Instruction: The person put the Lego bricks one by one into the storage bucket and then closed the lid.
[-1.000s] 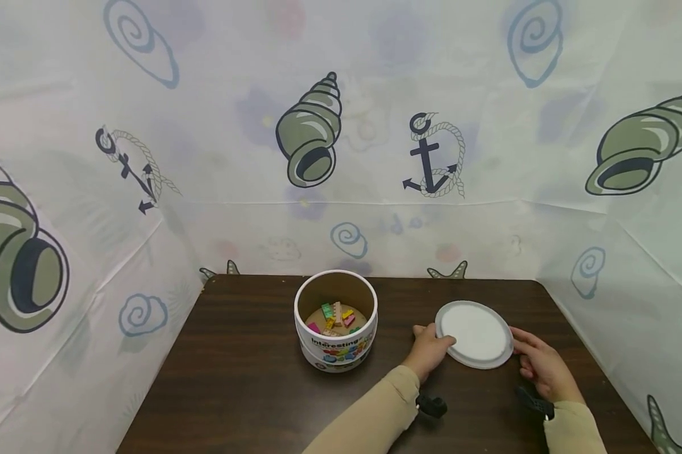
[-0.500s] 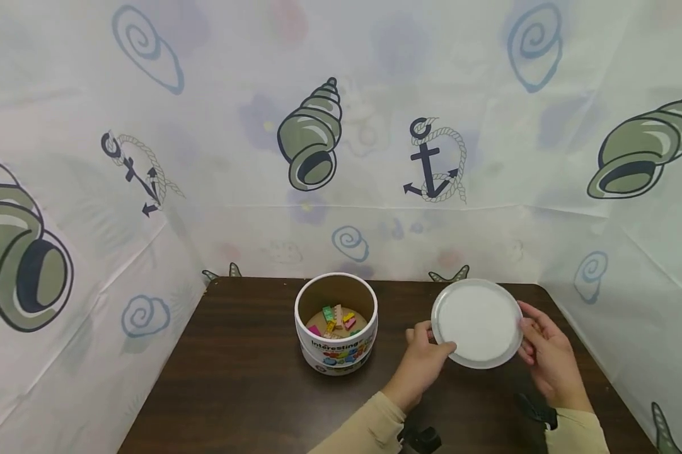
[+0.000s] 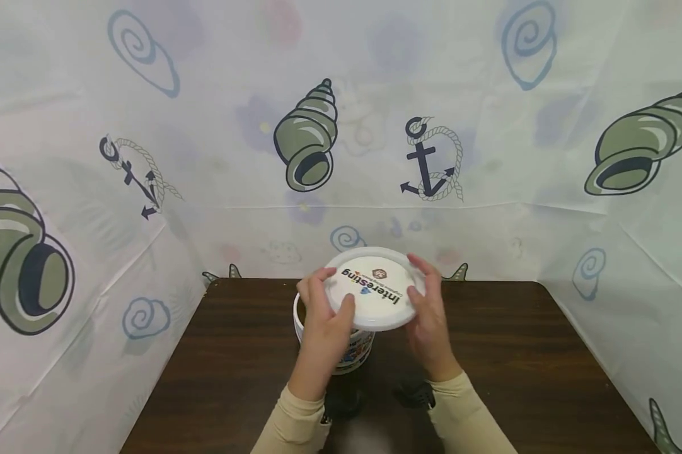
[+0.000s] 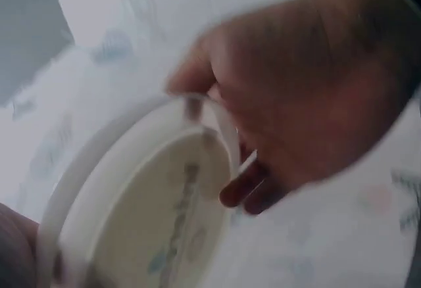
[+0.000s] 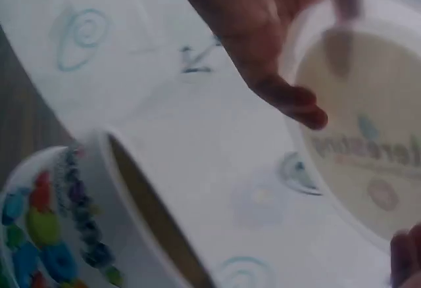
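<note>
A round white lid [image 3: 373, 289], printed with "Interesting", is held up between both hands in the head view. Its lettering reads upside down from here. My left hand [image 3: 325, 328] pinches the left edge, thumb on the printed face. At the opposite edge my right hand [image 3: 432, 321] grips it between thumb and fingers. Below and behind the lid stands the white tub [image 3: 357, 354], its mouth mostly hidden. In the right wrist view the tub [image 5: 72, 216] shows colourful printing, apart from the lid [image 5: 368, 130]. The left wrist view, blurred, has the lid [image 4: 151, 222] under the left hand [image 4: 302, 91].
The dark wooden table [image 3: 233, 378] lies beneath the hands. A white cloth [image 3: 205, 126] printed with shells and anchors hangs behind it and along both sides. Whatever lies inside the tub is hidden by the lid and left hand.
Both hands have raised the lid from the table's right side and carried it left over the tub. Its plain white face was showing before; now the printed face is.
</note>
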Demonstrator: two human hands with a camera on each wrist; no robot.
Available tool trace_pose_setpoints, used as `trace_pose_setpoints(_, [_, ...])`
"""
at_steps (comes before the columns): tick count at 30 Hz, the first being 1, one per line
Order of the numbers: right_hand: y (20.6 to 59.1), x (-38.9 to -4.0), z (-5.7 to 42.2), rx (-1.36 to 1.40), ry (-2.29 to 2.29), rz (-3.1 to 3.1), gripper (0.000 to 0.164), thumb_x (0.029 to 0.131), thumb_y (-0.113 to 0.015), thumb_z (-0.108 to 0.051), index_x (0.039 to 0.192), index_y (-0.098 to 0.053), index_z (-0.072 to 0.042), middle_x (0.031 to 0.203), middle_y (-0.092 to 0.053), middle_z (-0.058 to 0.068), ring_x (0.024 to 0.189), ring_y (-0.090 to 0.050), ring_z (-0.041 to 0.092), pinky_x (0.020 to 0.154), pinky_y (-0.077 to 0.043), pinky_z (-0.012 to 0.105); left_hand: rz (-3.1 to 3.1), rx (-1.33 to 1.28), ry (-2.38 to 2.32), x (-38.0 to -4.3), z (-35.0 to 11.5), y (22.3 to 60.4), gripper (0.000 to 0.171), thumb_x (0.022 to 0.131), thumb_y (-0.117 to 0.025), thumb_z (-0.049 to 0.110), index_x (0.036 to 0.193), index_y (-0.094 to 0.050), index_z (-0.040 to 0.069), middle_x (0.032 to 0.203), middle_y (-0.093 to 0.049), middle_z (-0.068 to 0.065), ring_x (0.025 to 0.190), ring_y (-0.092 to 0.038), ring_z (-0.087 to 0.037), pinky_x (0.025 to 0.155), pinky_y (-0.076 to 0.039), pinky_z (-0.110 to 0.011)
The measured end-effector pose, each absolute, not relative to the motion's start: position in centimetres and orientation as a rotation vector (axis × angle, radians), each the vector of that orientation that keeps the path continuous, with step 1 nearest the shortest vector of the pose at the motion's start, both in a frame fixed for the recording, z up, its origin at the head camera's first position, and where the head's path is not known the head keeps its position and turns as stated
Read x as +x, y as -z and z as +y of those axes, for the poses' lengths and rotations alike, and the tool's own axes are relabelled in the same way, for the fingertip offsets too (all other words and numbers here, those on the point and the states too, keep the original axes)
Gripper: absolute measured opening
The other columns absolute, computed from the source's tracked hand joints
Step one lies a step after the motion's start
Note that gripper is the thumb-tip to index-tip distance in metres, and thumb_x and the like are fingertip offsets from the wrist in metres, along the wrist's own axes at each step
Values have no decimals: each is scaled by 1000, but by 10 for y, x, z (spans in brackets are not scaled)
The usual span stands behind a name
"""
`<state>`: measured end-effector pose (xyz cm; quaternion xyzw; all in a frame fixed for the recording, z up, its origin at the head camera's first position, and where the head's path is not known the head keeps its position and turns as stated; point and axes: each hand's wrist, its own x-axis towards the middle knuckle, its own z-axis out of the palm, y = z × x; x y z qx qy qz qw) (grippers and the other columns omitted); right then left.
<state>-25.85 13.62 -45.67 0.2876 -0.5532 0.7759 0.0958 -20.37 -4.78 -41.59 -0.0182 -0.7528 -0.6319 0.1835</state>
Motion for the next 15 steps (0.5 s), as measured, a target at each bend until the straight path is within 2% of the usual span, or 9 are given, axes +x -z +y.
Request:
trace_pose_setpoints(3, [469, -272, 112, 740, -2203, -1905, 63, 115, -43, -16, 173, -20, -18, 176, -23, 15, 158, -38, 26, 127, -37, 33, -2224, -1, 1689, -220, -76, 432, 66, 99, -52, 6, 164, -35, 8, 165, -19, -18, 153, -39, -43, 121, -41, -61])
trace_pose_setpoints(5, [479, -282, 102, 697, -2078, -2079, 67, 114, -47, -18, 174, -18, -17, 180, -18, 13, 167, -21, 29, 135, -22, 43, -2302, 3, 1632, -231, -92, 444, 72, 100, -48, 5, 169, -28, 7, 170, -15, -19, 155, -37, -45, 123, -38, -65])
trace_pose_setpoints(6, [485, -286, 99, 683, -2028, -2142, 69, 113, -49, -18, 175, -18, -16, 181, -18, 13, 168, -18, 32, 136, -19, 51, -2341, 4, 1596, -235, -98, 450, 75, 99, -48, 5, 171, -25, 6, 173, -15, -20, 156, -35, -46, 123, -36, -66])
trace_pose_setpoints(9, [506, -296, 92, 632, -1815, -2328, 72, 111, -54, -22, 173, -22, -10, 179, -22, 17, 167, -18, 41, 132, -11, 70, -2485, 30, 1422, -247, -112, 471, 78, 97, -51, 6, 171, -26, 2, 175, -19, -24, 165, -19, -49, 129, -19, -73])
trace_pose_setpoints(13, [532, -300, 87, 541, -1612, -2527, 72, 110, -54, -27, 174, -25, -11, 179, -28, 14, 166, -26, 40, 125, -12, 73, -2625, 92, 1183, -253, -122, 497, 75, 96, -54, 10, 168, -36, 3, 172, -30, -23, 171, 2, -42, 127, 2, -78])
trace_pose_setpoints(15, [538, -299, 86, 533, -1531, -2593, 71, 112, -50, -31, 175, -23, -14, 180, -28, 11, 166, -27, 36, 125, -14, 70, -2646, 97, 1135, -253, -128, 504, 72, 98, -52, 13, 168, -38, 6, 172, -31, -20, 171, 1, -39, 127, 0, -76])
